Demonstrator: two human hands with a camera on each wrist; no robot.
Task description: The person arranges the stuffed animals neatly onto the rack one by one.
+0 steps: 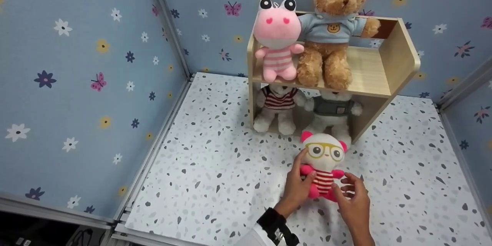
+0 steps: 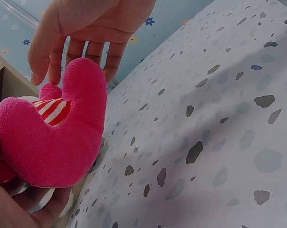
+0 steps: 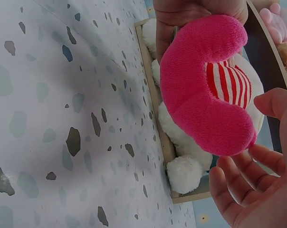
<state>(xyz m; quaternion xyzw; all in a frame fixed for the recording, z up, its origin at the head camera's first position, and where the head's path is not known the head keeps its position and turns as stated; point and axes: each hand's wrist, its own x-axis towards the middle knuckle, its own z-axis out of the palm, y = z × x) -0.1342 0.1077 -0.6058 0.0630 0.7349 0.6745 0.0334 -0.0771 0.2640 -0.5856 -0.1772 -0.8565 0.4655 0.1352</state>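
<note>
A plush panda (image 1: 323,178) with pink ears and limbs, yellow glasses and a red-striped body is held upright in front of the shelf. My left hand (image 1: 296,188) grips it from its left side in the head view, thumb in front and fingers behind. On the other side my right hand (image 1: 355,200) has its fingers spread and loosely bent, close by the panda's arm and foot. Pink legs of the panda fill much of the right wrist view, with the right hand's fingertips (image 3: 260,154) beside one foot; whether they touch it I cannot tell.
Behind the panda stands a two-level wooden shelf (image 1: 399,57). A pink frog-like plush (image 1: 277,30) and a brown teddy bear (image 1: 340,27) sit on top. Below are white bears in a striped shirt (image 1: 278,102) and a grey shirt (image 1: 332,107). Flowered panels (image 1: 77,103) enclose the speckled table (image 1: 192,184).
</note>
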